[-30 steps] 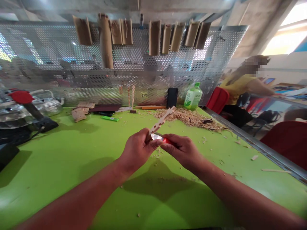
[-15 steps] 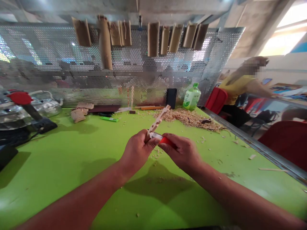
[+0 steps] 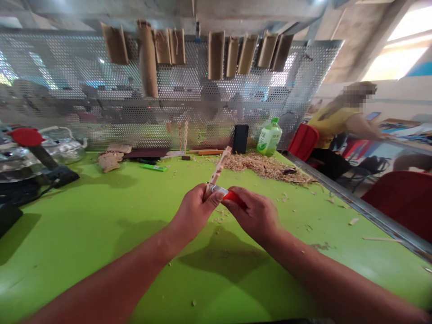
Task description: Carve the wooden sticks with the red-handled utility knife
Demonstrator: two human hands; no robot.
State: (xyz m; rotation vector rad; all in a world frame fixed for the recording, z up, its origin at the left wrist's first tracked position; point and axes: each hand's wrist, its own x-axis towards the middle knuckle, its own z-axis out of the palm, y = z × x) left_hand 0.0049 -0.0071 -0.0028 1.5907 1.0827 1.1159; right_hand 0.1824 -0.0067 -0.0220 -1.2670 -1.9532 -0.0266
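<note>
A pale, notched strip of wood rises at a slant from my left hand, whose fingers are wrapped round its lower end. My right hand is closed on the red handle of a carving knife. The knife's short metal blade lies against the wood, just above my left fist, and my left thumb presses by the blade. Both hands are close together above the green table. The lower end of the wood is hidden inside my left hand.
Wood shavings are heaped at the back right, near a green bottle and a black phone. A green box cutter lies at the back. Metal kettles stand left. A person in yellow sits beyond the right edge.
The upper end of the wooden strip has tilted left and stands more upright. Both hands keep their grips, with the blade still at the wood.
</note>
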